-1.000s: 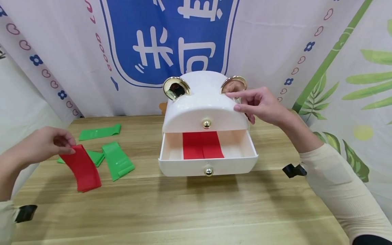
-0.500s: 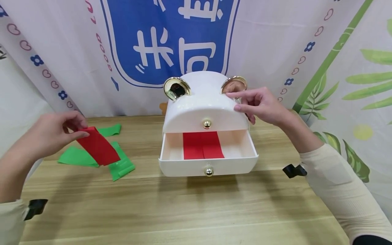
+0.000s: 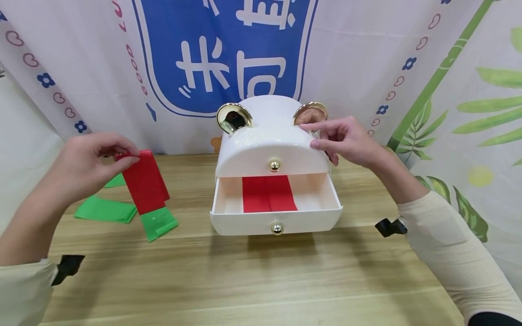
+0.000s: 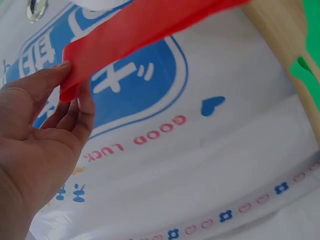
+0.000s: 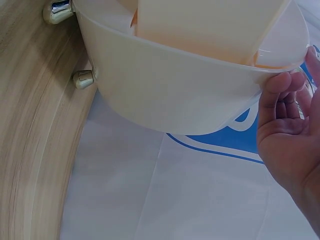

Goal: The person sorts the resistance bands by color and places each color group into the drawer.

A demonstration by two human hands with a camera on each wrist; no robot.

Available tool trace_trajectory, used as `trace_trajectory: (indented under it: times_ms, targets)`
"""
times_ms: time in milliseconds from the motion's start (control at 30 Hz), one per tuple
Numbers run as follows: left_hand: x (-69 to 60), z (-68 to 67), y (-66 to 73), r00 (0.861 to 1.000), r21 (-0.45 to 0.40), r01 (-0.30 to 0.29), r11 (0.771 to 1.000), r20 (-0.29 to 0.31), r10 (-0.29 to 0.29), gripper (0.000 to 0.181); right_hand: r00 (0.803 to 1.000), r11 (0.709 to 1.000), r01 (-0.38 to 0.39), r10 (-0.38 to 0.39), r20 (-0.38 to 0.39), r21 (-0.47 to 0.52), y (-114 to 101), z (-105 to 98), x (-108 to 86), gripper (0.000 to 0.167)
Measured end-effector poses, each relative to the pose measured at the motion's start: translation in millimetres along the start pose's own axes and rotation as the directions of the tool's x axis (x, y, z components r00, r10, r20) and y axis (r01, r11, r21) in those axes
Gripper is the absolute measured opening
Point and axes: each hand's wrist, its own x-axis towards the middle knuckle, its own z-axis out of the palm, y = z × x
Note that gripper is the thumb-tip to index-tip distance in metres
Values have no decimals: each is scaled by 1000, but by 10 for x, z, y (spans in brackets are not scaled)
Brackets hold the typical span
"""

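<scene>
My left hand [image 3: 94,167] pinches one end of a flat, rubbery red resistance band [image 3: 146,185] between thumb and fingers. The band hangs folded over a green band [image 3: 157,225], covering part of it; the left wrist view shows it stretching away from the fingertips. My right hand [image 3: 346,141] rests on the right side of a white frog-shaped drawer box [image 3: 269,136], thumb on its front and index finger straight beside the gold eye. In its pulled-out lower drawer [image 3: 240,224], two red bands [image 3: 269,194] lie side by side.
Another green band [image 3: 106,209] lies on the wooden table [image 3: 261,280] left of the held one. A further green band [image 3: 116,181] is partly hidden behind my left hand. A printed white cloth [image 3: 346,54] hangs behind the table.
My left hand has moved up and to the right with the red band, from the left side to over the right green band. The right hand and the box have stayed put.
</scene>
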Motion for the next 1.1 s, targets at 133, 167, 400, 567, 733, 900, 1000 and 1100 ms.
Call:
trace_trajectory:
  times_ms: [133, 167, 400, 567, 733, 900, 1000, 1100]
  targets:
    - [50, -8, 94, 999, -92, 24, 995, -33, -27, 21, 1000, 1000, 6, -6, 4, 23, 7, 1, 1, 39]
    - [61, -9, 117, 999, -103, 16, 995, -45, -21, 21, 1000, 1000, 5, -5, 4, 24, 9, 1, 0, 39]
    - [122, -9, 304, 997, -98, 22, 995, -70, -29, 32, 1000, 1000, 12, -12, 8, 29, 10, 7, 5, 39]
    - [120, -8, 437, 995, -23, -34, 999, -95, 32, 35, 1000, 1000, 14, -15, 10, 24, 6, 6, 11, 39]
    - [128, -26, 564, 978, 6, -140, 990, -155, 139, 33, 1000, 1000, 9, -10, 10, 18, 0, -3, 11, 39]
    - [172, -60, 711, 957, -9, -205, 979, -211, 199, 30, 1000, 1000, 3, -3, 5, 8, -3, -10, 0, 39]
    - [211, -78, 773, 945, -48, -233, 971, -248, 214, 29, 1000, 1000, 2, -3, 6, 13, -3, -8, -1, 39]
    - [250, -95, 807, 933, -103, -271, 957, -274, 235, 31, 1000, 1000, 2, -2, 5, 20, -1, -7, 0, 39]
